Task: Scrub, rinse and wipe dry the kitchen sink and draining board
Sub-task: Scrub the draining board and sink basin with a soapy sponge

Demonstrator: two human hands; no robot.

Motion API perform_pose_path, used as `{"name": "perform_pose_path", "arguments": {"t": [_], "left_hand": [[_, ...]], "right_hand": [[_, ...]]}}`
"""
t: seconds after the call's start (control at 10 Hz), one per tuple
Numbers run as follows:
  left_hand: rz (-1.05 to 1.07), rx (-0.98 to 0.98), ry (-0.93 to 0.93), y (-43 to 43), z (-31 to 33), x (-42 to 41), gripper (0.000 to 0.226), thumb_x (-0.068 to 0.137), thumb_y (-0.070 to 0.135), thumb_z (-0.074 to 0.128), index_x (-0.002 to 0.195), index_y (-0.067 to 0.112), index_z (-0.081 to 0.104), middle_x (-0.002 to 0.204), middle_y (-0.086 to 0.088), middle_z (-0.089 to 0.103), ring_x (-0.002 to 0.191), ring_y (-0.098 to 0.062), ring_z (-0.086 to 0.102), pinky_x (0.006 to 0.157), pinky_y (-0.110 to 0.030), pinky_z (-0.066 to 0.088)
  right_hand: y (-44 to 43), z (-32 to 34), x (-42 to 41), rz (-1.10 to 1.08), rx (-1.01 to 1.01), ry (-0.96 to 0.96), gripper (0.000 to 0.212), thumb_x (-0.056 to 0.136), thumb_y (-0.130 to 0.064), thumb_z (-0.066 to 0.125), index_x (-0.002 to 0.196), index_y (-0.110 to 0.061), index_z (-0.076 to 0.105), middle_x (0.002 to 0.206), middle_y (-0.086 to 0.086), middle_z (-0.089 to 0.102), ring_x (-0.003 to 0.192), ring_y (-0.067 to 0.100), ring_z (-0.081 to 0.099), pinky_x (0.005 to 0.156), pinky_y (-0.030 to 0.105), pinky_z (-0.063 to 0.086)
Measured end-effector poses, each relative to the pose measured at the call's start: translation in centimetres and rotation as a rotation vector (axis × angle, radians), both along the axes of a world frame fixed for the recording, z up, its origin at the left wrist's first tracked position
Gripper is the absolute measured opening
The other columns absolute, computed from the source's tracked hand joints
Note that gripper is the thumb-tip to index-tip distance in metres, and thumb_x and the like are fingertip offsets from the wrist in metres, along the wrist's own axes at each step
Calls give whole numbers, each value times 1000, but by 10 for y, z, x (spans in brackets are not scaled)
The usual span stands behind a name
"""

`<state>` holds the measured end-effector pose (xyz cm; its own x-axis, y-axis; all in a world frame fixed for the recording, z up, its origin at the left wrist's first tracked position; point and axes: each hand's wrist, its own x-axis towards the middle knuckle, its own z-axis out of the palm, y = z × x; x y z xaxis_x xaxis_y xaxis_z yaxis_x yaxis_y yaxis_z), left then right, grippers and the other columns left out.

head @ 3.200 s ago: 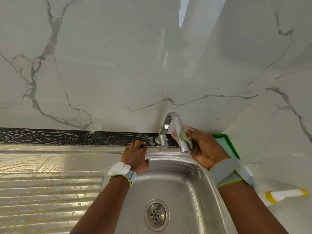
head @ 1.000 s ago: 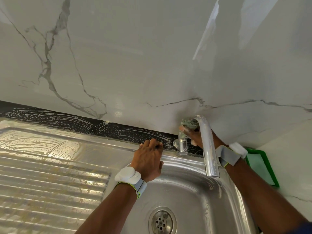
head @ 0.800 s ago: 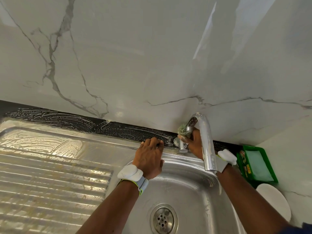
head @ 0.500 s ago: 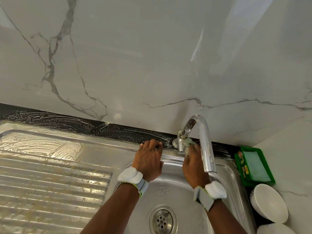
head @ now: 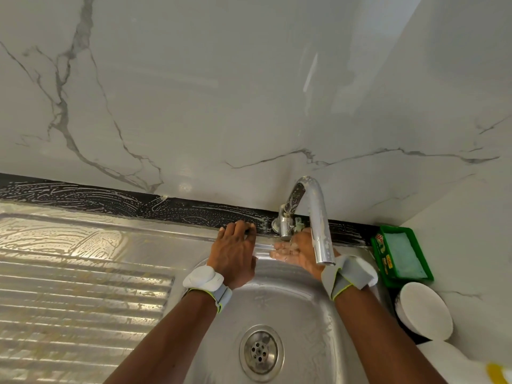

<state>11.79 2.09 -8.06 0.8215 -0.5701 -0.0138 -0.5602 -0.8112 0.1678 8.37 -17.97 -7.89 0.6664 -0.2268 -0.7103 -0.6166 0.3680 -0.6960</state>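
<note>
Head view, looking down on a steel sink (head: pixel 299 309) w/ draining board (head: pixel 83 286) to its left, both streaked w/ suds. My left grip (head: pixel 235 253) holds nothing; its fingers bend over the sink's back rim, bracing me. My right grip (head: pixel 300 249) is cupped at the foot of the tap (head: pixel 318 217), partly behind the spout. A scrap of green scrub pad (head: pixel 298 223) shows just above it; can't tell if it's pinched. To scrub well: small circles round the tap base, left braced. The spout crowds my wrist. Green tray (head: pixel 401 256) & white bowls (head: pixel 424 311) sit close by on the bench (head: pixel 138 206), to the right; mind the elbow.
</note>
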Motion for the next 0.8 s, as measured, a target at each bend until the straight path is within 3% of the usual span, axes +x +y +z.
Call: {"name": "perform_pose_path", "arguments": {"t": [0.1,0.2,0.3,0.4,0.5,0.6,0.7,0.8], "left_hand": [[0,6,-6,3,-3,0,81,89,45,61,157,10,34,143,-7,40,126,-28,43,112,-41,40],[-4,6,-2,2,-5,0,81,89,45,61,157,10,33,144,-7,40,128,-29,42,113,-42,39],[5,3,-7,0,-4,-1,81,91,45,59,158,10,30,146,-8,38,131,-29,40,116,-44,36],[8,-1,-1,1,-4,-2,81,91,46,58,159,10,30,147,-8,38,132,-29,39,118,-45,34],[17,-11,-11,1,-9,-3,81,90,46,60,158,11,32,146,-8,40,132,-30,41,119,-49,32],[36,-13,2,-1,-10,-4,81,88,45,62,157,12,35,144,-8,42,131,-30,42,119,-50,32],[43,-44,1,0,-12,-4,74,84,42,62,151,17,45,139,-4,46,124,-28,46,114,-49,37],[22,-38,3,2,-11,-4,71,84,42,58,150,18,45,139,-3,45,124,-27,45,113,-48,37]], "right_hand": [[24,44,7,82,-322,1,41,105,-29,30,118,5,51,99,26,71,89,40,72,71,40,61],[36,38,5,244,-654,-38,47,105,-21,37,141,8,37,138,27,50,129,42,50,99,35,42],[59,40,-13,344,-1267,-236,61,105,-48,24,134,-1,48,137,23,49,126,40,48,101,38,39],[42,14,-14,225,-1299,-279,85,90,-82,17,119,-13,59,118,11,61,108,24,59,93,34,47],[42,18,-28,-130,-1245,-226,58,85,-80,43,99,-26,58,94,2,64,81,7,58,68,4,40],[66,28,-50,-154,-1367,-291,40,88,-54,57,104,-18,67,93,7,69,75,13,62,62,5,42],[92,35,-52,436,-1972,-600,15,87,-15,67,101,-12,70,96,10,64,80,24,59,58,32,50],[82,57,-23,737,-2205,-688,4,83,-8,68,84,-12,69,90,7,59,82,26,55,65,37,46]]}}
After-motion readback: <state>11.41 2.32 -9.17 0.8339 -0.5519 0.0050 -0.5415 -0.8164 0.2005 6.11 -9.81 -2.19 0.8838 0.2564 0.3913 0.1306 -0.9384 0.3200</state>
